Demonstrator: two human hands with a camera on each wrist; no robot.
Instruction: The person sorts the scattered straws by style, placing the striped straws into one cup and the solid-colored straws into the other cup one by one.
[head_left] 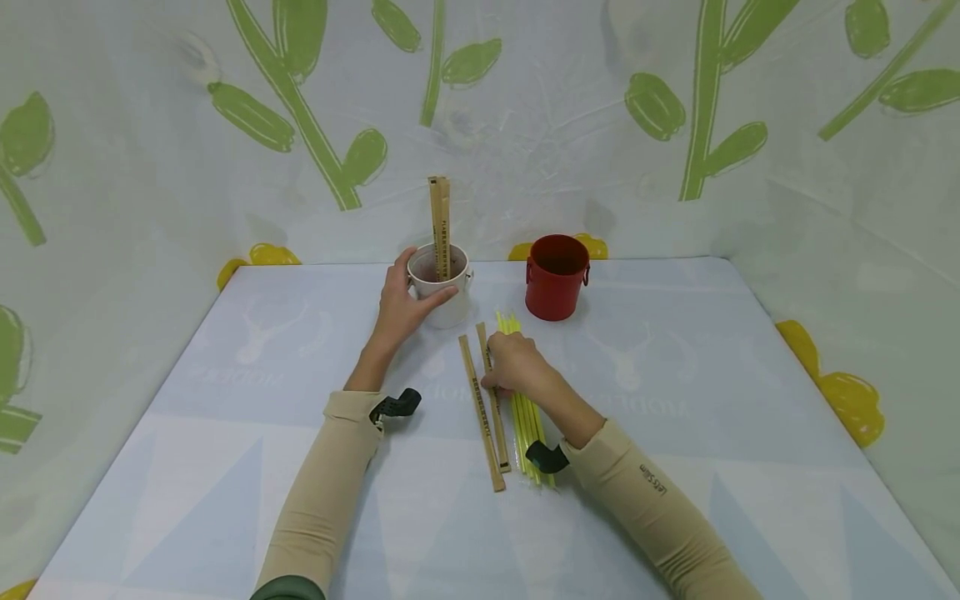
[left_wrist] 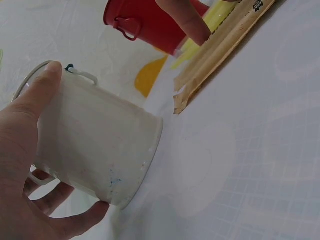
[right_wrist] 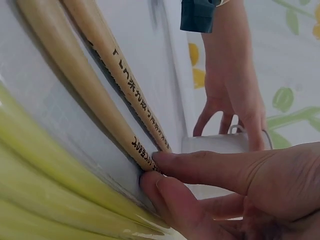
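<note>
My left hand (head_left: 401, 307) holds a small white pail (head_left: 452, 312) by its side, thumb near the rim and fingers around the far side. Several brown paper-wrapped straws (head_left: 442, 218) stand upright inside it. On the table, two more wrapped straws lie nearly side by side. My right hand (head_left: 522, 367) pinches the right-hand wrapped straw (head_left: 498, 429) between thumb and finger, as the right wrist view shows close up. The other wrapped straw (head_left: 478, 408) lies just left of it. Partly under the right hand is a bundle of yellow straws (head_left: 531, 425) in clear wrapping.
A red pail (head_left: 553, 292) stands at the back, right of the white one, with small handles on its sides. Behind the table (head_left: 300, 350) rises a pale wall covering (head_left: 540, 125) printed with green leaves.
</note>
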